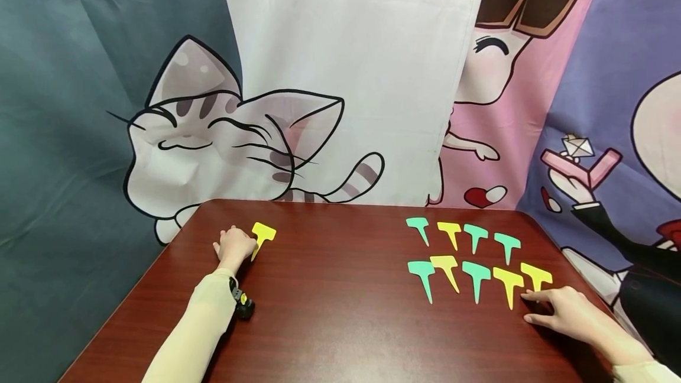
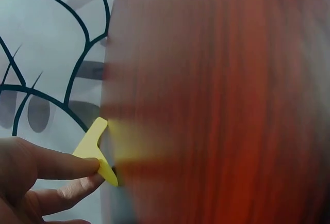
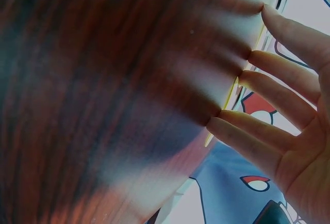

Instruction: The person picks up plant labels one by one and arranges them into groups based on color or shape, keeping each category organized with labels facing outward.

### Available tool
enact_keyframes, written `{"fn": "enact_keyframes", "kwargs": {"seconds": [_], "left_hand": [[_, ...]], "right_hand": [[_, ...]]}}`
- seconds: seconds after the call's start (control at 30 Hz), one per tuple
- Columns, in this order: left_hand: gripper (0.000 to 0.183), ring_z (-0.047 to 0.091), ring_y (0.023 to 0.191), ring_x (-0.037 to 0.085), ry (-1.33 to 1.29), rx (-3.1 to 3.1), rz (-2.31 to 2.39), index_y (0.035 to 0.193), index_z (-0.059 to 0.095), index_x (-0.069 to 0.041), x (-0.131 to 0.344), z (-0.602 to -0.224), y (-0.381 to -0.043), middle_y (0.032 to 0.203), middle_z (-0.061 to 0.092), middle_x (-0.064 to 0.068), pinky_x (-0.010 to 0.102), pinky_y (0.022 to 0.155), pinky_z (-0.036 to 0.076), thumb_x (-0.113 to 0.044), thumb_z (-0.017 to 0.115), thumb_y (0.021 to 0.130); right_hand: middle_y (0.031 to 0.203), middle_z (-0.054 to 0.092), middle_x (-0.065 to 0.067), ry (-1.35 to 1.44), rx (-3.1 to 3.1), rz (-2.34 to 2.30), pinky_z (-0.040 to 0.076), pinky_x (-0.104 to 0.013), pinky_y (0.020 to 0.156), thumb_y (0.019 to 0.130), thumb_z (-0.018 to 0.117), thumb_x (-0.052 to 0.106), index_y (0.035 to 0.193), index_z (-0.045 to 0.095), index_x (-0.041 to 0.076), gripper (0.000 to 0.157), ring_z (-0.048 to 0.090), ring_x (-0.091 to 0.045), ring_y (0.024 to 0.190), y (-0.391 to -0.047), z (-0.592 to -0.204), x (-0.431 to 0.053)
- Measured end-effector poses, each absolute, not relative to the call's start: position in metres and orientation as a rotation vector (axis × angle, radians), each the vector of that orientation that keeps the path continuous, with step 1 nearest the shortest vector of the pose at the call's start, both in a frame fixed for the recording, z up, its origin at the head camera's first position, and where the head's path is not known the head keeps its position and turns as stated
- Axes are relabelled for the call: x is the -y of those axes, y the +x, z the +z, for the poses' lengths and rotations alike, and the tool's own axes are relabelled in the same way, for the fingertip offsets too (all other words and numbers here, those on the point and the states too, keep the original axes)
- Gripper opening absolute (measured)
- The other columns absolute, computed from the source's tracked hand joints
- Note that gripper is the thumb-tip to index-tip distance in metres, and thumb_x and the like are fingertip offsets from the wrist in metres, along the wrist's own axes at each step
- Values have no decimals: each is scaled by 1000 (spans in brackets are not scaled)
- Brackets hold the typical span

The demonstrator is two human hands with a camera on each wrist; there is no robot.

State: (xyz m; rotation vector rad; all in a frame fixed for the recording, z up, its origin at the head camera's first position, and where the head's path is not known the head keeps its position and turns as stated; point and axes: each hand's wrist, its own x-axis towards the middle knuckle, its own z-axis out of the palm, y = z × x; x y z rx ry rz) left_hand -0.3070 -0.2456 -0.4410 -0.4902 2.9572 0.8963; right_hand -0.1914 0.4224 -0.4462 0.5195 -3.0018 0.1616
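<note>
My left hand [image 1: 235, 247] pinches a yellow T-shaped plant label [image 1: 263, 232] at the table's far left. In the left wrist view, thumb and finger grip the yellow label's narrow part, and its wide head stands tilted up beside the tabletop. At the right, my right hand [image 1: 574, 314] rests its fingertips on the table with fingers spread and straight. Its fingertips are at the lower end of another yellow label [image 1: 536, 273], the rightmost of the front row. In the right wrist view, the right hand's fingers [image 3: 278, 97] touch the table, and thin yellow edges show behind them.
On the right half of the brown table [image 1: 330, 300] lie two rows of T-shaped labels, stems toward me. The back row has green labels [image 1: 476, 233] and a yellow one [image 1: 449, 230]. The front row mixes both colours. A cartoon-printed cloth [image 1: 340, 46] hangs behind the table.
</note>
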Motion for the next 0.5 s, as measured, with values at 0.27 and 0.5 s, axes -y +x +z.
{"fn": "enact_keyframes", "kwargs": {"seconds": [0.27, 0.5], "left_hand": [[18, 5, 141, 50, -491, -2967, 861, 77, 70, 2, 259, -439, -305, 152, 18, 30, 68, 109, 3, -13, 60, 81], [20, 3, 141, 51, -496, -2970, 852, 74, 68, 2, 268, -440, -303, 151, 17, 33, 69, 109, 2, -14, 59, 81]], "right_hand": [[96, 74, -4, 521, 3004, 164, 54, -43, 67, 67, 79, 49, 98, 77, 15, 46, 69, -28, 85, -192, -446, -421], [96, 74, -5, 515, 3008, 158, 53, -38, 63, 67, 79, 49, 98, 77, 15, 46, 68, -23, 80, -191, -445, -421]]}}
